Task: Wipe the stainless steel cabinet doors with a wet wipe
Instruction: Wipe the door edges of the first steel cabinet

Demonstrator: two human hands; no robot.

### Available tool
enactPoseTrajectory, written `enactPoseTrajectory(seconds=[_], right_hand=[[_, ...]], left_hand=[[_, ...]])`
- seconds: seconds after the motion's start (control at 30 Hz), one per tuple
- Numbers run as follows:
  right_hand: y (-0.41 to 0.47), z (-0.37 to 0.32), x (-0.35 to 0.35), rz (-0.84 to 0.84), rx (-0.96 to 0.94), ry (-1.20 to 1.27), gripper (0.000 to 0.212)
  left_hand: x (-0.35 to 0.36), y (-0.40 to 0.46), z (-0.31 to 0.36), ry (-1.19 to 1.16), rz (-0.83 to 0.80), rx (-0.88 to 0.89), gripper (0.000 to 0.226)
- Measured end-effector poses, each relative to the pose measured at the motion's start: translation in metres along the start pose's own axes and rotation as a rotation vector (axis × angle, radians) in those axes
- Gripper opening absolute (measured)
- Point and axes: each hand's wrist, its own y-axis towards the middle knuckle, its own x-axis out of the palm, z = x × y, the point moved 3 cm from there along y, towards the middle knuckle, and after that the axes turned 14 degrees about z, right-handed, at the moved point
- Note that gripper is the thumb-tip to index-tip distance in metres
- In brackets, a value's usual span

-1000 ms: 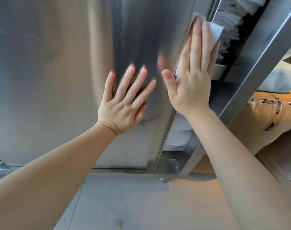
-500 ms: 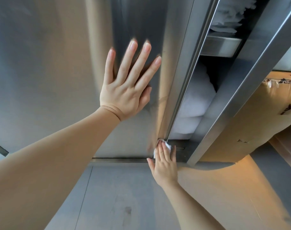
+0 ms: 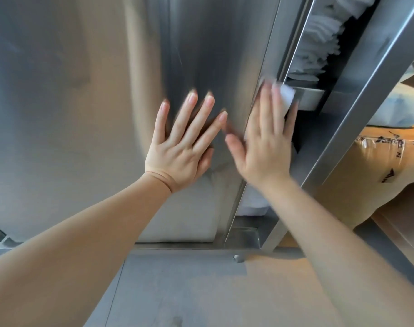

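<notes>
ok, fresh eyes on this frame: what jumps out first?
Centre: the left hand lies flat, fingers spread, on the steel cabinet door; the right hand, motion-blurred, presses a white wet wipe against the door's right edge. Upper right, through the gap, white folded fabric sits inside the cabinet.

White wet wipe [image 3: 286,97] flat against steel cabinet door [image 3: 213,55] edge.

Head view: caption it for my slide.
Left hand rests on the cabinet door; right hand presses a wet wipe against its edge.
</notes>
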Motion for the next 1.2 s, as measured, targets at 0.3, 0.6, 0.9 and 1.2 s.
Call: enactPoseTrajectory(seconds=[0.3, 0.6, 0.9, 1.2], right_hand=[[-0.077, -0.015, 0.020, -0.016, 0.076, 0.006, 0.078], [-0.272, -0.051, 0.045, -0.576, 0.106, -0.123, 0.064], [-0.176, -0.027, 0.026, -0.363, 0.001, 0.003, 0.071], [0.009, -0.004, -0.001, 0.020, 0.048, -0.036, 0.079]], left_hand=[[-0.001, 0.002, 0.000, -0.011, 0.012, -0.009, 0.062], [-0.001, 0.003, 0.000, -0.009, -0.007, -0.014, 0.061], [-0.001, 0.002, 0.000, -0.033, -0.007, -0.015, 0.061], [-0.002, 0.003, 0.000, -0.060, 0.020, -0.031, 0.062]])
